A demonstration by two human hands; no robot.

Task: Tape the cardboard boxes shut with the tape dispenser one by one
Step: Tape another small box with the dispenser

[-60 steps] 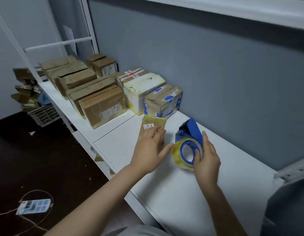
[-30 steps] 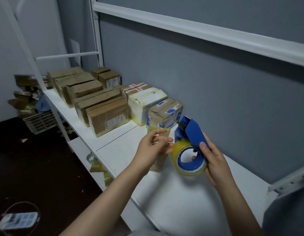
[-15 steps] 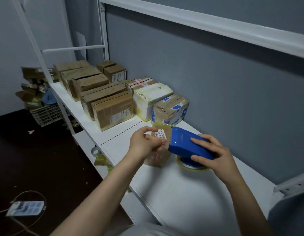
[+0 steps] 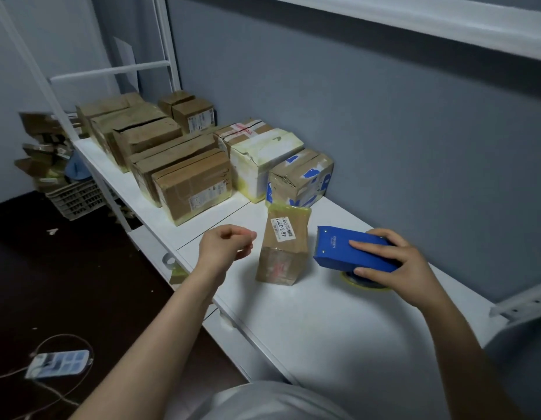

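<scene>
A small brown cardboard box (image 4: 283,247) with a white number label lies on the white shelf (image 4: 324,322), wrapped in clear tape. My right hand (image 4: 393,262) grips the blue tape dispenser (image 4: 351,251) just right of that box, its toothed end pointing at the box and its yellowish tape roll underneath on the shelf. My left hand (image 4: 225,248) hovers just left of the box with fingers curled, holding nothing and apart from the box.
A row of several taped cardboard boxes (image 4: 190,183) fills the shelf's far left, ending with a blue-marked box (image 4: 299,180) behind the small one. A grey wall runs behind. A basket (image 4: 75,197) and a cabled device (image 4: 58,363) lie on the dark floor.
My left hand let go of the small box and drew back to the left. My right hand turned the dispenser flat and lowered it to the shelf beside the box.
</scene>
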